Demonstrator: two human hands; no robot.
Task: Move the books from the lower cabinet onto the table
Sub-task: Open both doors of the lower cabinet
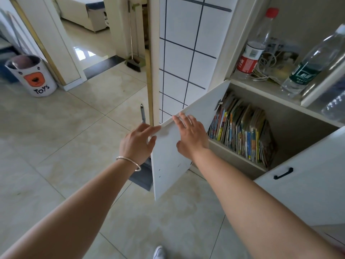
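Both hands on the open door of the lower cabinet, books inside.

The left hand (137, 142) pinches the top corner of the white cabinet door (171, 157), thumb on the near face and fingers over the edge. The right hand (190, 134) lies flat on the door's inner face, fingers straight and spread, reaching its top edge. The books (240, 131) stand upright, packed in a row on the lower cabinet's floor, leaning a little. On the shelf (265, 86) above stand two plastic bottles (255, 45) and a tangle of cable (267, 64).
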